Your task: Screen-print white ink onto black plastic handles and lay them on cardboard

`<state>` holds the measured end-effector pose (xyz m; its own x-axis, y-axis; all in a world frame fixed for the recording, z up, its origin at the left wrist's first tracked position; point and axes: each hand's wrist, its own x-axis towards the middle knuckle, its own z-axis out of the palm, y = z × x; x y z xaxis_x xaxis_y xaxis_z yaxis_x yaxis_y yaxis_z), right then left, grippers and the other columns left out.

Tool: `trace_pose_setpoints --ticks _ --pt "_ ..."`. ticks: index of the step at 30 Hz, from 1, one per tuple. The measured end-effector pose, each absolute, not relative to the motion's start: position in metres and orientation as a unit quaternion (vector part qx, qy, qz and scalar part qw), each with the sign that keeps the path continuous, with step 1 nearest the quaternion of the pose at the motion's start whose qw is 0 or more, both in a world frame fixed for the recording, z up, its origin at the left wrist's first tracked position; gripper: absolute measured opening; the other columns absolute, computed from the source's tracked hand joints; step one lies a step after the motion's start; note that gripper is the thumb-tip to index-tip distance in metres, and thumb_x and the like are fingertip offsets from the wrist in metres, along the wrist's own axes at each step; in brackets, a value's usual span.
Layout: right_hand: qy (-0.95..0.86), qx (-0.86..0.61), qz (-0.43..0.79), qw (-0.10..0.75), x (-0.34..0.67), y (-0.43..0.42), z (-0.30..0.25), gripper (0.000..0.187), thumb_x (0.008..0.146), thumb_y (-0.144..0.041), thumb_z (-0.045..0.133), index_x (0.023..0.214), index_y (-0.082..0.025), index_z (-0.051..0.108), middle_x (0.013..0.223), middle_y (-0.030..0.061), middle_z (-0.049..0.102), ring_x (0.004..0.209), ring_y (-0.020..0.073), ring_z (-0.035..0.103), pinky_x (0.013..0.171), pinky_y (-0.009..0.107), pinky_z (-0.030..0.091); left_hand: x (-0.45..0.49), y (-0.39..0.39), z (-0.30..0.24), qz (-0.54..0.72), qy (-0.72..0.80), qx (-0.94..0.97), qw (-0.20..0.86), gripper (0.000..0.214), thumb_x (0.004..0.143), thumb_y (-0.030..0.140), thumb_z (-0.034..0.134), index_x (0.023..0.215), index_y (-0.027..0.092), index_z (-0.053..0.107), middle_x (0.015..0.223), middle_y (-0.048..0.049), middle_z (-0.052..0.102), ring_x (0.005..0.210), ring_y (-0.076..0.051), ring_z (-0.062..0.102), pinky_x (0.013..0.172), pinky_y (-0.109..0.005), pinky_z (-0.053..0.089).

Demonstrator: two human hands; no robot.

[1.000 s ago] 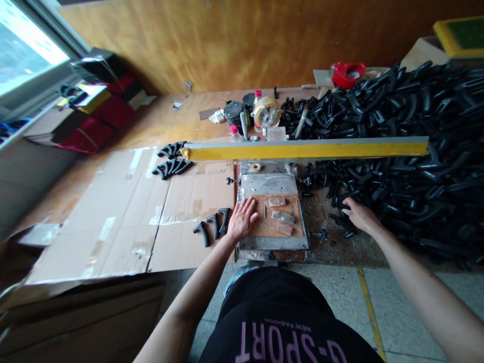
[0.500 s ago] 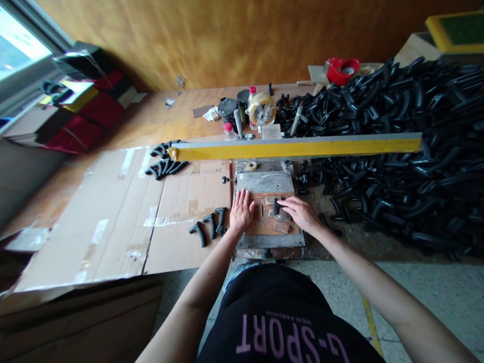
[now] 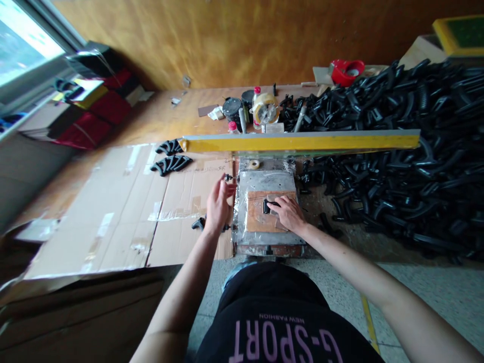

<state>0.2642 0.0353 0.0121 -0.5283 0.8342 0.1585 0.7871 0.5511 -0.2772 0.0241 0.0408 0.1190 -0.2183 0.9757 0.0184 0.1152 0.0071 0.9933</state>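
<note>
My right hand [image 3: 290,214] grips a black plastic handle [image 3: 266,206] on the wooden board [image 3: 255,222]; its fingers cover part of the piece. Beneath the board lies a grey metal plate [image 3: 266,180]. My left hand [image 3: 218,205] is over the cardboard beside the plate's left edge, fingers loosely bent and apart, holding nothing that I can see. Close to its fingertips is a small black screw knob [image 3: 227,177]. Another black handle [image 3: 197,223] shows to the left of my left wrist, and the wrist hides what lies behind it.
A yellow-faced bar [image 3: 298,142] spans above the plate. On the right rises a large heap of black handles [image 3: 378,201]. Two rows of handles [image 3: 171,164] lie on the cardboard [image 3: 113,201]. Behind stand a tape roll [image 3: 265,108], bottles, dark tubs [image 3: 231,107] and a red tape dispenser [image 3: 347,71].
My left hand has lifted off the board and moved left over the cardboard. The handle in my right hand has shifted a little left, and that hand now bends further over it.
</note>
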Motion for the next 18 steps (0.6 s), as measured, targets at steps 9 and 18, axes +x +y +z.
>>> trace_pose_setpoints --ticks 9,18 --pt "-0.77 -0.59 0.045 0.239 0.329 0.053 0.039 0.026 0.091 -0.018 0.052 0.107 -0.016 0.073 0.089 0.006 0.069 0.087 0.0183 0.062 0.08 0.03 0.054 0.026 0.058 0.182 0.583 0.488 0.42 0.495 0.053 0.09 0.062 0.042 0.104 0.018 0.067 0.072 -0.0035 0.065 0.061 -0.013 0.06 0.054 -0.022 0.048" --pt "-0.773 -0.583 -0.001 0.251 0.289 0.105 0.102 0.055 0.081 -0.026 0.067 0.133 -0.014 0.053 0.138 0.0167 0.047 0.124 0.0333 0.046 0.101 0.05 0.041 0.002 -0.011 0.043 0.356 0.615 0.452 0.539 0.075 0.079 0.042 0.064 0.147 0.022 0.039 0.059 0.0056 0.053 0.049 -0.009 0.043 0.047 -0.019 0.032"
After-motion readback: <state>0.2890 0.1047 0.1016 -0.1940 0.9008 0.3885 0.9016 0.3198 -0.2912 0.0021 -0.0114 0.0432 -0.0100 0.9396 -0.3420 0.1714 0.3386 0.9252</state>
